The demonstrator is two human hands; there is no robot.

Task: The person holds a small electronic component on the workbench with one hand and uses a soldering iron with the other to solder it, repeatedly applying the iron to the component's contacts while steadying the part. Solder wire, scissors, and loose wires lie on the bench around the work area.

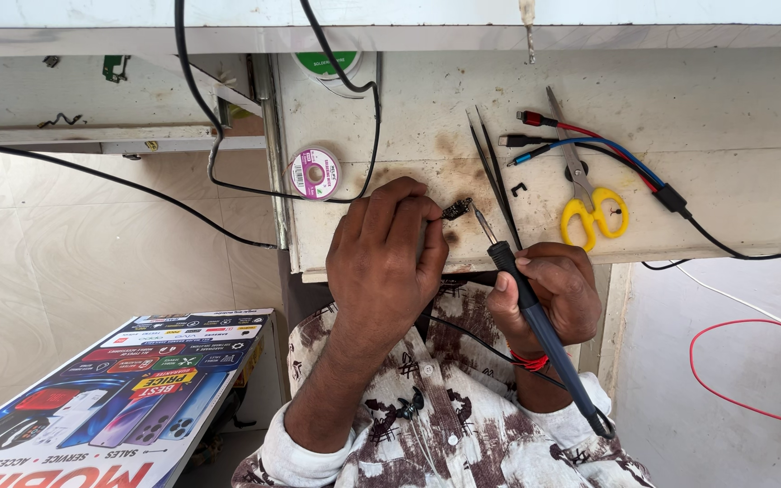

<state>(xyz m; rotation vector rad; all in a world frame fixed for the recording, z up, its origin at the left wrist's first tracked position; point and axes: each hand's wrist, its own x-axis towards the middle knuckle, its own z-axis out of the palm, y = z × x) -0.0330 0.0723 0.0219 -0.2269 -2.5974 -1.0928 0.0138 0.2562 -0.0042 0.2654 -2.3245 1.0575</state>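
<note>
My left hand (381,258) is curled shut, thumb and fingertips pinching a small dark component (456,209) right at the front part of the bench (725,117). The part sits over a scorched brown patch of the bench top, poking out just past my fingertips. My right hand (549,294) is wrapped closed around a soldering iron (535,316), gripping its dark blue handle like a pen; the metal tip points up and left and sits just beside the component, very close, though I cannot tell if it actually touches. The iron's cord runs back across my patterned shirt (445,425).

Just beyond the iron's tip lie black tweezers (492,167), flat on the bench, points away from me. Right of those, yellow-handled scissors (589,190) lie with blades pointing away, and a bundle of red, blue and black cables (607,149) crosses over them. To the left of my left hand sits a small spool with a pink label (315,173), and farther back a green-labelled reel (329,63) rests against the back edge. A black cable (228,190) loops down past the bench's left side. Down at lower left, a colourful printed board (110,389) showing phones leans nearby, and a red wire (743,361) curls on the floor to the right.
</note>
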